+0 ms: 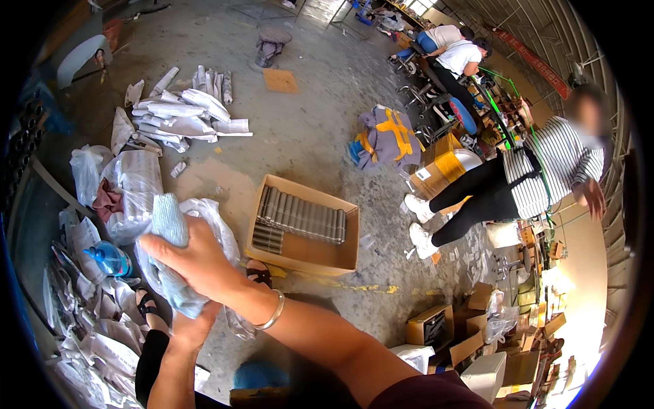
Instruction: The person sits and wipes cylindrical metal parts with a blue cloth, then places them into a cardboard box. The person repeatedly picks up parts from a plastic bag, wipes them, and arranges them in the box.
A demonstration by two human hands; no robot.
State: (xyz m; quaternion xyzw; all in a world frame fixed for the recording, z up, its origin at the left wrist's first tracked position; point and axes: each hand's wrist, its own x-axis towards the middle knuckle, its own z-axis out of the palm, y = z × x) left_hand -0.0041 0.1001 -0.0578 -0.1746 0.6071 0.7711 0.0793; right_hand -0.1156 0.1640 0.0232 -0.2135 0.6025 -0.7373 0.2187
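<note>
Now the right hand [203,262] grips a bunched pale-blue cloth [169,221] mid-length, and the left hand [195,328] seemingly clasps its lower end to steady it, left of an open brown cardboard box [310,264] of grey cylinders [300,215].

Glare whitens the lower right; edges bend.

The person has 2 arms in view, w/ both hands near each other. R hand [196,258] is the higher 1, its grip closed; thumb [158,247] stretches toward L side, other fingers are mostly hidden. R forearm [310,330] comes diag. from lower R, w/ R wrist [253,298] approx. straight. L hand [193,326] is just below, its fingers hidden. L forearm [172,378] rises approx. vert. from lower edge.
</note>
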